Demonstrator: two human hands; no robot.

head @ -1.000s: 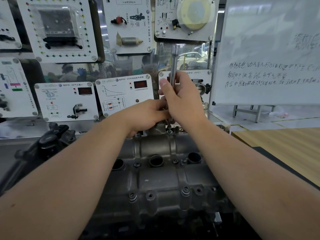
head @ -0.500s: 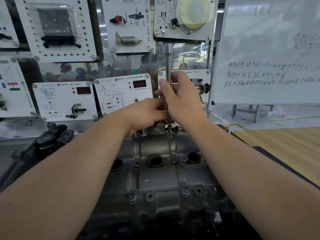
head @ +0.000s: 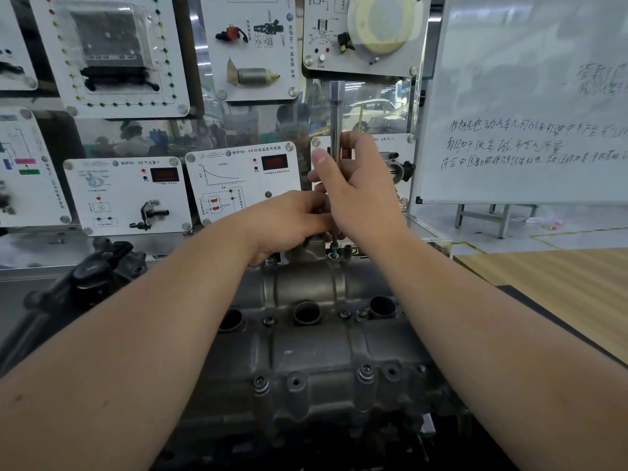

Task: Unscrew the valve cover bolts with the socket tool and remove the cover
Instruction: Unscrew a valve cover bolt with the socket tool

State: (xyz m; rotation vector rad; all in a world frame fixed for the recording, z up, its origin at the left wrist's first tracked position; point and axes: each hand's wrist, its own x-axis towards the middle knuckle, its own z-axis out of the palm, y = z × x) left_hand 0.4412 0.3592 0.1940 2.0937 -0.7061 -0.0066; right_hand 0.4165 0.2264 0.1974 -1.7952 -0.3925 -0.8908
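Head view: both hands work at the far edge of the valve cover (head: 316, 348), which lies bolted on the engine in the middle of the bench (head: 557, 287). The right hand (head: 360, 195) grips the upright socket tool (head: 336, 113), fingers curled round its shaft; the left hand (head: 289, 222) pinches the lower shaft just above the far bolt (head: 333, 253). Compared with a second ago, the tool's top has shifted slightly left and back again and the grip sits much the same, while the bolt appears raised from its hole, though this is small and hard to tell; judged from that, this bolt is being spun out by hand and is nearly free. Count: two hands, one socket tool, one cover, three round plug wells (head: 307, 312) across its middle. About four bolt heads show along the near edge (head: 260, 382) and three small ones in the middle row, so most fasteners probably remain. A whiteboard (head: 530, 96) stands far right.
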